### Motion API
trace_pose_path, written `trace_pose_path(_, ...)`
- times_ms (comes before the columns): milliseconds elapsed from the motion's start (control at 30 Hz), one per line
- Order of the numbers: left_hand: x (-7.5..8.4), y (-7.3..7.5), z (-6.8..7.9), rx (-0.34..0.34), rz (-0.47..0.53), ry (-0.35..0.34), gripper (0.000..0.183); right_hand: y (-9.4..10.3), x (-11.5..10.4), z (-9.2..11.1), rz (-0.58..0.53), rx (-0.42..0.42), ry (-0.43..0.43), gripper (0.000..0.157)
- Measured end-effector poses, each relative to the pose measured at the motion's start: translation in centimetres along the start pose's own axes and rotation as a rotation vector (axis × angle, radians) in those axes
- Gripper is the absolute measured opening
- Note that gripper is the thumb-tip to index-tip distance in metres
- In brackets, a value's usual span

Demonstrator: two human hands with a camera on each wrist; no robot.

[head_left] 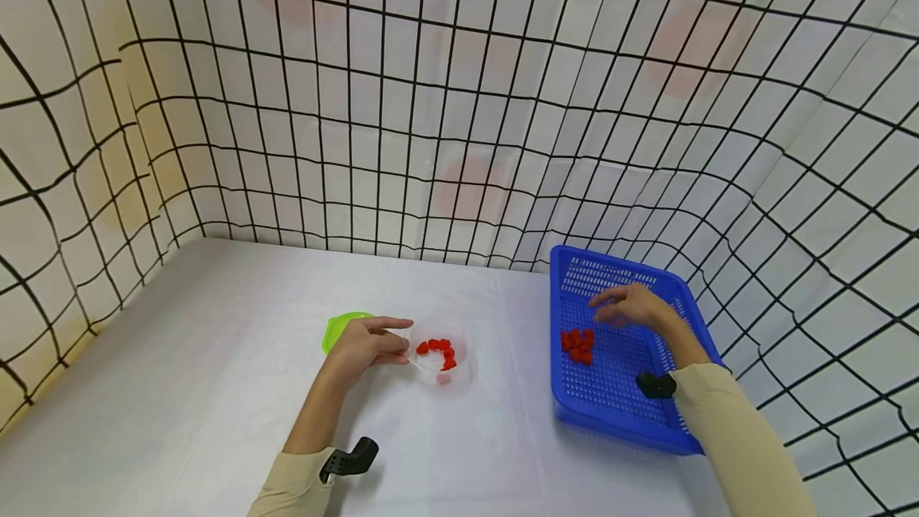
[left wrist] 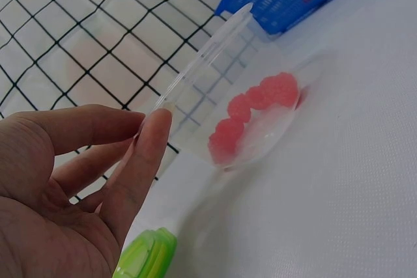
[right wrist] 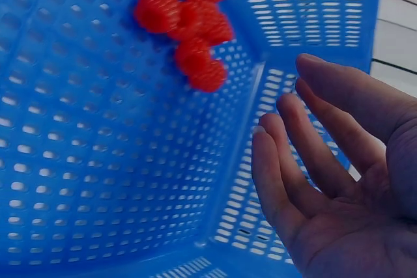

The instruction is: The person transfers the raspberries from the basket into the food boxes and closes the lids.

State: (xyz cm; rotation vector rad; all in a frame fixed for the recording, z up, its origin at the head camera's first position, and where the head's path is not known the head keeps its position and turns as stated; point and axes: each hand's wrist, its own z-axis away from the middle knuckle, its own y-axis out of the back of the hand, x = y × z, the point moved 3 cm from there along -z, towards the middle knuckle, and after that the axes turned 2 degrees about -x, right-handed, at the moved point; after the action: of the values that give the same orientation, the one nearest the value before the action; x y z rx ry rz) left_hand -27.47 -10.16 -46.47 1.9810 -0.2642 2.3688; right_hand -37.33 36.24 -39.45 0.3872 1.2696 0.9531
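My left hand (head_left: 359, 348) pinches the rim of a clear round plastic tub (head_left: 463, 333) between thumb and fingers. Along one side of the tub's bottom, several red raspberries (left wrist: 238, 109) lie in a curved row. Over the blue plastic basket (head_left: 617, 381) hovers my right hand (head_left: 632, 305), its fingers relaxed and slightly bent with nothing between them. A cluster of raspberries (right wrist: 189, 17) rests on the basket's perforated floor, apart from the right fingertips. Just behind the left hand, a bright green lid (head_left: 339, 329) is partly hidden by it.
A white cloth-like surface (head_left: 215, 357) lies under everything. Black netting (head_left: 409, 134) stands along the back and both sides, with white sheeting behind it. The basket's raised walls (head_left: 553, 286) stand at the right, close to the netting.
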Motion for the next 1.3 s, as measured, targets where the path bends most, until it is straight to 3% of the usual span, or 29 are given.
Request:
trace_pose_path(267,0.0,-0.1,0.0,0.0,0.005,-0.001,0.037,-0.7,1.1,-0.8,-0.02,-0.056,-0.038,0.037)
trace_pose_path(633,0.1,-0.1,-0.1,0.01,-0.006,0.005,0.034,-1.1,2.0,-1.2,0.007,-0.059,-0.088,0.03)
trace_pose_path(1300,0.0,0.0,-0.1,0.014,0.0,0.01,0.034,-1.8,3.0,-1.6,-0.067,-0.061,-0.152,0.03)
